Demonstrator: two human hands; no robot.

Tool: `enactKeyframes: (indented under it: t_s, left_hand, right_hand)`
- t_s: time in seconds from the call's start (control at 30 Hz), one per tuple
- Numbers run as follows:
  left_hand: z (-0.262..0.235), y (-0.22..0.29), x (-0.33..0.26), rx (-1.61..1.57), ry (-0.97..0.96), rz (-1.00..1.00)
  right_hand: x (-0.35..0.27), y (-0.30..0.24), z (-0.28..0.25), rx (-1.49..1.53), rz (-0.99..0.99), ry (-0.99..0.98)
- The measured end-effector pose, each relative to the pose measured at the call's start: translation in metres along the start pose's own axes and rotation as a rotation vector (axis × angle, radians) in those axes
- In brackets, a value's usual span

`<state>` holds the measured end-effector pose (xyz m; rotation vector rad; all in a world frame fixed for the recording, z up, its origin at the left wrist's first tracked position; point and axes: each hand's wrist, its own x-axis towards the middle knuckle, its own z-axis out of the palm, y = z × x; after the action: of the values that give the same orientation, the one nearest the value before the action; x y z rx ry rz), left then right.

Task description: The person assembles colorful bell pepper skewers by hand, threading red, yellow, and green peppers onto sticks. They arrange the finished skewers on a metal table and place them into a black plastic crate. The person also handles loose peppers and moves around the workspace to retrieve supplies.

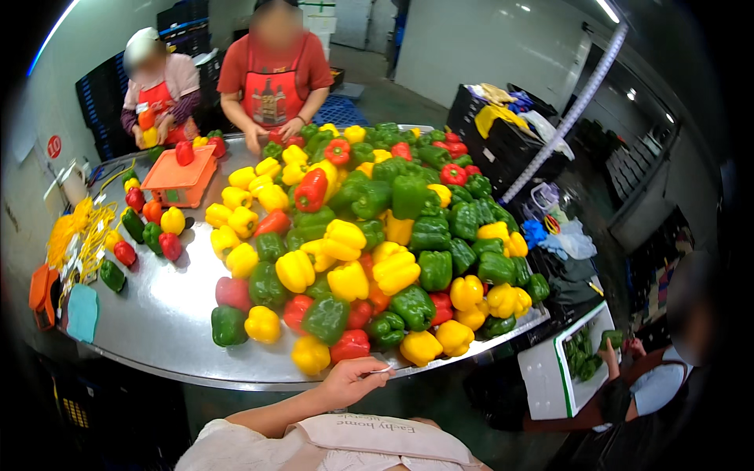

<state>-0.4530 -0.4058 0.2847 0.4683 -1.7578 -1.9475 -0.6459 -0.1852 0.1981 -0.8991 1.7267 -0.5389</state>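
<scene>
Resting right hand (351,382) at steel table (169,314) rim, peppers (369,251) heaped.

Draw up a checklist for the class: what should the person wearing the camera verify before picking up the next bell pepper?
1. Hand free: the one hand in view lies at the table rim, holding no pepper: ok.
2. Other hand: out of view: cannot tell.
3. Peppers close by: a red pepper and a yellow pepper lie just beyond the fingers: ok.
4. Bare table surface to the left: ok.
5. Co-workers' hands stay at the far side: ok.
</scene>
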Motion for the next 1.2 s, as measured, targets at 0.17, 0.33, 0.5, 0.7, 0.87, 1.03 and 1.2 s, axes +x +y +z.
enactKeyframes:
  t_s: [0.17,0.33,0.5,0.7,0.87,1.03,1.2]
  left_hand:
    - [0.021,-0.007,0.002,0.087,-0.092,-0.080]
    - [0.003,0.005,0.054,0.167,0.026,-0.071]
    - [-0.079,0.118,0.167,0.307,0.455,0.336]
    - [0.047,0.170,0.157,0.406,0.395,0.509]
    - [0.217,0.044,0.079,0.309,-0.261,-0.008]
    - [0.293,-0.037,0.011,0.066,-0.640,-0.107]
    - [0.302,-0.046,-0.003,-0.063,-0.851,-0.188]
  right_hand:
    - [-0.005,-0.016,0.027,0.282,0.011,0.029]
    - [-0.038,0.047,0.029,0.052,-0.051,0.072]
    - [-0.097,0.150,0.037,-0.022,-0.093,0.166]
    - [-0.168,0.185,0.034,0.156,-0.047,0.162]
    - [-0.205,0.154,-0.003,0.506,-0.209,0.329]
    - [-0.206,0.104,-0.035,0.901,-0.453,0.786]
    - [-0.189,0.093,-0.026,0.884,-0.452,0.828]
